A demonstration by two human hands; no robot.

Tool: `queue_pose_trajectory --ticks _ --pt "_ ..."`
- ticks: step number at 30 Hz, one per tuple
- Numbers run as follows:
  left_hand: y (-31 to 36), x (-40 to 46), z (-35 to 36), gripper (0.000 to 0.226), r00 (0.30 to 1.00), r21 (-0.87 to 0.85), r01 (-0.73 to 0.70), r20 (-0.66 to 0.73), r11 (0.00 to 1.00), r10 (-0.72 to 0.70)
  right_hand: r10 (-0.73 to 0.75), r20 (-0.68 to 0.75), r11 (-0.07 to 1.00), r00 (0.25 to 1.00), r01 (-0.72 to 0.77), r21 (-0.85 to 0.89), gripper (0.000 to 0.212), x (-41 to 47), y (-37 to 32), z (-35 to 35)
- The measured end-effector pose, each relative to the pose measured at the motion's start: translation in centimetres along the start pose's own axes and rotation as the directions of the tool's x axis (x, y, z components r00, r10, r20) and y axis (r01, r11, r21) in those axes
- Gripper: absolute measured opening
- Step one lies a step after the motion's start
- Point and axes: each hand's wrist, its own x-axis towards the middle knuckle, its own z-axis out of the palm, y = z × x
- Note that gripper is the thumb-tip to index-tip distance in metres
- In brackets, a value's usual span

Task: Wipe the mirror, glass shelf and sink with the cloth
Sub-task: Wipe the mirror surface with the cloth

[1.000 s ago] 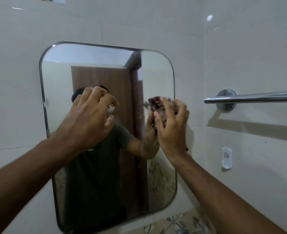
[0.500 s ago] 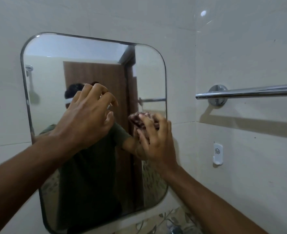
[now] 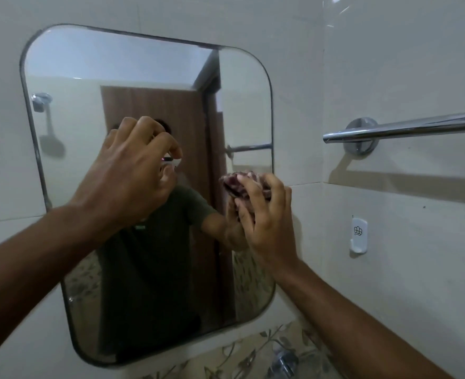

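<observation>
Though partly hidden, cloth at mirror

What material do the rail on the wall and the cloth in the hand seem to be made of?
Rail: probably polished, chrome-like metal; it shows bright streaks of reflection. Cloth: soft fabric, reddish and white, matte; it bunches under the right hand.
</observation>
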Motion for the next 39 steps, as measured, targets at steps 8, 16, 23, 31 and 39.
queue_pose_trajectory --ticks 8,16,23,31,39 --pt "0.0 -0.1 -0.2 0.03 1.0 0.022 -0.016 0.023 1.0 0.016 0.027 -0.074 0.999 0.997 -0.025 0.03 0.045 8.3 -0.3 0.2" --pt "0.0 -0.3 -0.1 0.031 1.0 0.017 -0.021 0.023 1.0 0.021 0.059 -0.075 0.998 0.995 -0.057 0.027 0.045 5.9 -0.1 0.2" --pt "1.2 -0.1 1.1 0.032 0.996 0.013 -0.073 0.048 0.997 0.073 0.024 -0.005 0.999 1.0 -0.024 0.023 0.045 -1.4 0.2 0.1" --pt "3.0 0.8 1.7 0.031 0.994 -0.004 -0.105 0.036 0.994 0.105 0.124 -0.087 0.992 0.988 -0.122 0.038 0.043 6.5 1.4 -0.5" --pt "3.1 0.7 2.0 0.029 0.991 0.01 -0.134 0.031 0.991 0.134 0.121 -0.025 0.992 0.992 -0.12 0.026 0.046 -3.9 1.1 0.0"
